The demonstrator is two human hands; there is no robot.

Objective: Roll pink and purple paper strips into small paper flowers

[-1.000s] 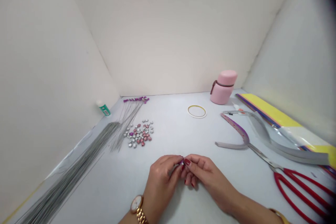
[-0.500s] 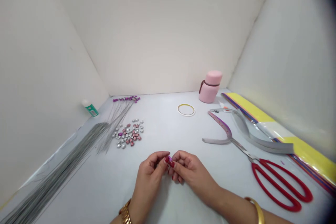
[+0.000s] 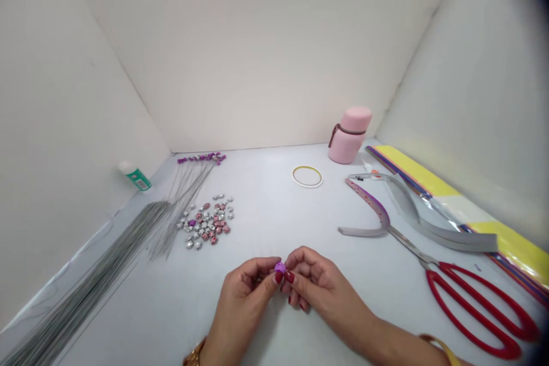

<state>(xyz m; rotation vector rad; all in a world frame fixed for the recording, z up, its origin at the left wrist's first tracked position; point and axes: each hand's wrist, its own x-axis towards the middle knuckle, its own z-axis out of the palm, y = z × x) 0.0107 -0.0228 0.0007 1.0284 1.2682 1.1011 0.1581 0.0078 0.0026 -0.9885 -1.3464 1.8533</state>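
Pinching a tiny purple piece between them, the left hand and right hand meet over the table, probably because something so small is steadier with both; loose stars lie leftward, scissors rightward, likely for easy reach

Left hand and right hand pinch, thumb tips side by side.
Both angle inward, index fingers bent; the right forearm slants up from the lower right.
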